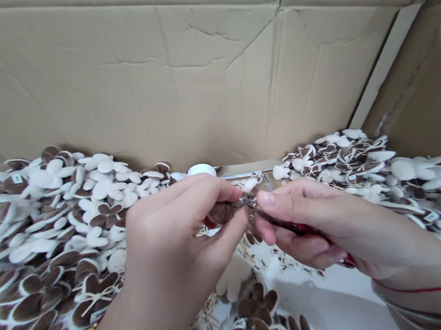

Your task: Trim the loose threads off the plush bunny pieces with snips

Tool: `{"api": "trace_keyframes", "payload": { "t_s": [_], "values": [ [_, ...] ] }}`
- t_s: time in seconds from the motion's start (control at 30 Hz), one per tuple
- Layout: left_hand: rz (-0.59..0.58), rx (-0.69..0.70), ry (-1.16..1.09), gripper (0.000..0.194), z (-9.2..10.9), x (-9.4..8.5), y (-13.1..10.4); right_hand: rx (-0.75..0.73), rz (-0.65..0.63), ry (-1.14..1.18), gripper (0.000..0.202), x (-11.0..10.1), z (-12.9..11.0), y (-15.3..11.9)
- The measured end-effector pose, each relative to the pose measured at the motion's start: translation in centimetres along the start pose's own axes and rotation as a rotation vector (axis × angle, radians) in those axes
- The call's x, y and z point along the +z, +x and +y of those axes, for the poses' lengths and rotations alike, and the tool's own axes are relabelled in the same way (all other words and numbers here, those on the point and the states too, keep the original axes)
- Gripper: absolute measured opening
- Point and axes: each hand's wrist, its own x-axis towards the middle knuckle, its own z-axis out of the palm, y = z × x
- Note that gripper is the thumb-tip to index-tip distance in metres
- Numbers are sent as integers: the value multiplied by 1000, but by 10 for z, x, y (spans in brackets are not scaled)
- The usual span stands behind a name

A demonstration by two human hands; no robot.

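Note:
My left hand (pixel 182 246) is closed in a pinch on a small brown-and-white plush piece (pixel 223 212); fingers cover part of it. My right hand (pixel 313 223) grips a slim metal tool with red handles (pixel 293 225), perhaps small pliers or scissors. Its tip meets the plush piece between the left thumb and index finger. The exact contact is too small to make out. Below the hands lie brown plush pieces (pixel 259 303) with white tags, beside a pale plush shape (pixel 233 278).
A large heap of brown-and-white plush pieces (pixel 101 186) spreads on the left, and another heap (pixel 338 165) lies at right. A white round object (pixel 200 170) stands behind the hands. Small bows (pixel 294 263) are scattered on the white surface (pixel 337 312). Cardboard walls (pixel 193 82) rise behind.

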Motion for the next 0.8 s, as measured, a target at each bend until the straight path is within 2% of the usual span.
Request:
{"api": "trace_keyframes", "payload": {
  "t_s": [0.33,0.6,0.8],
  "values": [
    [29,-36,-59,13,-1,6,-5,-12,-24,25,40,-5,5,7],
    [-5,-86,-136,15,-1,6,-3,-45,-32,34,37,-6,9,9],
    [14,-74,-111,15,-4,4,-7,-82,3,2,36,-5,9,8]
  ]
}}
